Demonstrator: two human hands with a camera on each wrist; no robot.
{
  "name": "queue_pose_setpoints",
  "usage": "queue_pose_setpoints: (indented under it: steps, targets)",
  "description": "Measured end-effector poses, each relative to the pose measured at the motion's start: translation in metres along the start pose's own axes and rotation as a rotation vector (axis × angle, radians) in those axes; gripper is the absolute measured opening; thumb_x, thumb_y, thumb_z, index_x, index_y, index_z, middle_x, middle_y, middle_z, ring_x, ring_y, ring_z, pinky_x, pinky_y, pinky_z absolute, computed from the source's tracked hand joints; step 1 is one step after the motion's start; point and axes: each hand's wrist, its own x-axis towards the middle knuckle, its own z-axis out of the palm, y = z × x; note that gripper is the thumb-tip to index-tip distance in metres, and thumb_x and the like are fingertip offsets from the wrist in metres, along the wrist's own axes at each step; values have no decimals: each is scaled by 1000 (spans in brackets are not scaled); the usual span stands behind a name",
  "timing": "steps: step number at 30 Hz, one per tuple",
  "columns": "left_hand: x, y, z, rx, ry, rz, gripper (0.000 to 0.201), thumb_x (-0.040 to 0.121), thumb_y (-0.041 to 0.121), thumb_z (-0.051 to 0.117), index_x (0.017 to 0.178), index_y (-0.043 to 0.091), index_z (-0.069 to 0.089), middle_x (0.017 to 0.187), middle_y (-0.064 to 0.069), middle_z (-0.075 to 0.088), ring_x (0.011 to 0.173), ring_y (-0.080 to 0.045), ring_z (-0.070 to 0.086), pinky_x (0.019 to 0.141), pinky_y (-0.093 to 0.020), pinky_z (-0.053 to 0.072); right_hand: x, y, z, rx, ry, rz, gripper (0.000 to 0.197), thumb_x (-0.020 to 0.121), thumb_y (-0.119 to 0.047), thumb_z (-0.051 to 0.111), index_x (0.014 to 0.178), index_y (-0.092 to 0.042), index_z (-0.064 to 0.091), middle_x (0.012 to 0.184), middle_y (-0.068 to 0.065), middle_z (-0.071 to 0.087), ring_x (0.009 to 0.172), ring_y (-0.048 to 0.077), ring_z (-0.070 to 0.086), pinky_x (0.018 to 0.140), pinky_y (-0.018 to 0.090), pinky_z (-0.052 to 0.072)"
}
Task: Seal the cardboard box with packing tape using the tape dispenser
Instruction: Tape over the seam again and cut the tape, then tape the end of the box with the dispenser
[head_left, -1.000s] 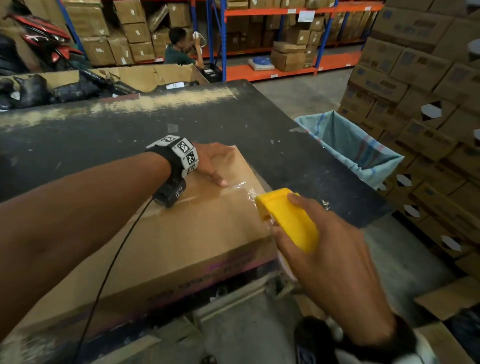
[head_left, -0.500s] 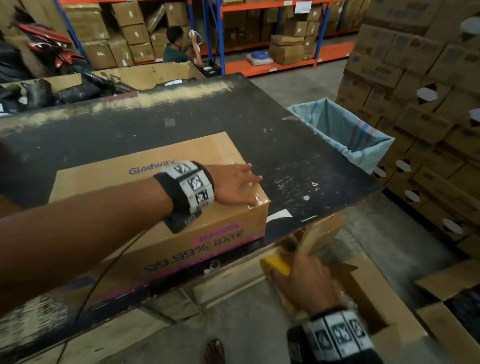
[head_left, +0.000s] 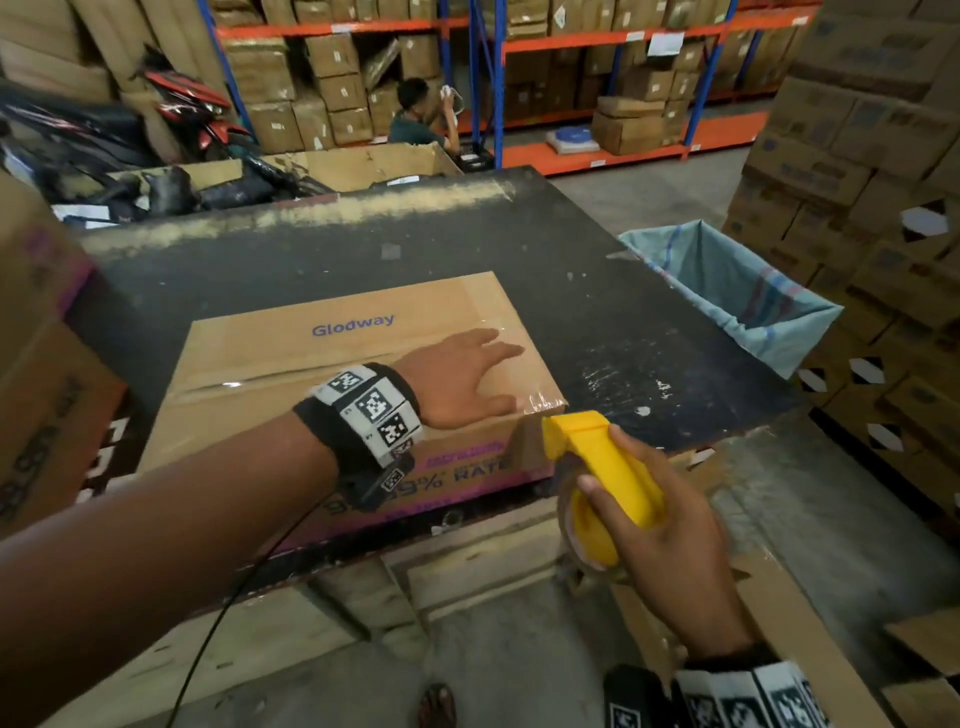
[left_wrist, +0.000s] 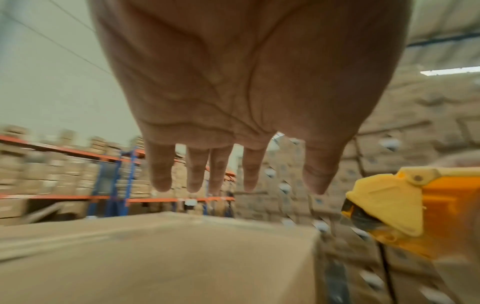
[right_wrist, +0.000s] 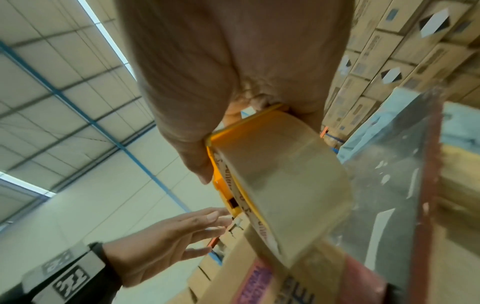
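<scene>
Cardboard box (head_left: 332, 364) is lying on the desk (head_left: 597, 322), steadied by the flat, released left hand (head_left: 457, 379). Yellow tape dispenser (head_left: 597, 467) is grasped by the right hand (head_left: 660, 540) at the near-right corner. Step judged: anchoring a strip; next, a pull across the top.

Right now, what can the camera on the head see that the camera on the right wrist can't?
Only the head view shows the box top with its blue Glodway word, the black table and the blue bag. Only the right wrist view shows the tape roll from underneath and the ceiling. Both show the open left hand, the yellow tape dispenser and the right hand gripping it.
</scene>
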Motion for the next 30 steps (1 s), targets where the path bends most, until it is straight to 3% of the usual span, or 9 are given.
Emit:
queue_pose_setpoints:
  steps: [5, 8, 11, 15, 18, 21, 24, 27, 30]
  targets:
    - [-94, -78, -17, -175, 288, -202, 60, 95, 53, 57, 149, 27, 49, 154, -7, 46, 145, -24, 41, 121, -36, 29, 16, -42, 37, 122, 54, -194, 58, 83, -43, 75, 138, -34, 58, 134, -21, 60, 120, -6, 54, 100, 14, 39]
    - [-153, -133, -4, -191, 371, -512, 55, 96, 45, 59, 149, 31, 49, 156, -14, 38, 147, -35, 36, 123, -45, 26, 26, -75, 72, 159, 35, -263, 58, 83, -43, 75, 137, -30, 60, 135, -18, 60, 118, -5, 54, 95, 0, 33]
    - [-199, -174, 18, -276, 340, -772, 62, 94, 45, 59, 152, 31, 43, 159, -22, 29, 146, -44, 36, 123, -50, 29, 32, -106, 113, 216, -4, -331, 58, 84, -40, 76, 137, -24, 60, 136, -12, 62, 118, -7, 54, 95, -2, 32]
    - [-223, -187, 38, -351, 297, -746, 66, 88, 49, 59, 149, 27, 46, 134, -17, 53, 124, -37, 58, 103, -37, 44, 27, -144, 166, 286, -42, -325, 59, 82, -43, 76, 137, -28, 60, 135, -16, 62, 119, -4, 54, 92, -3, 33]
    - [-227, -181, 47, -369, 323, -695, 63, 80, 60, 63, 138, 38, 49, 124, -5, 50, 111, -30, 63, 99, -41, 51, 20, -170, 201, 308, -58, -330, 59, 82, -42, 77, 137, -29, 61, 131, -20, 61, 116, -8, 53, 93, 0, 35]
    - [-229, -178, 53, -426, 328, -546, 58, 73, 68, 62, 125, 44, 53, 114, 2, 52, 101, -21, 65, 93, -41, 56, 7, -187, 231, 299, -59, -319, 59, 81, -45, 76, 137, -32, 60, 132, -17, 63, 117, -4, 55, 99, 13, 42]
    - [-228, -193, 46, -528, 480, -448, 39, 83, 56, 57, 114, 34, 67, 104, 2, 68, 96, -12, 66, 90, -39, 56, -7, -196, 252, 266, -49, -329, 61, 81, -46, 75, 138, -33, 58, 129, -19, 62, 114, -12, 54, 96, 10, 41]
    - [-221, -214, 15, -922, 597, -502, 27, 102, 36, 49, 115, 22, 68, 105, -10, 75, 85, -17, 74, 75, -34, 60, -19, -199, 264, 215, -18, -377, 62, 82, -42, 77, 139, -29, 59, 122, -21, 58, 109, -27, 45, 87, -3, 32]
    - [-210, -225, -19, -1377, 447, -471, 35, 105, 32, 47, 127, 11, 64, 110, -22, 75, 82, -21, 76, 66, -26, 60, -27, -198, 271, 155, 22, -414, 63, 81, -38, 79, 140, -25, 59, 117, -19, 57, 107, -30, 41, 86, -4, 30]
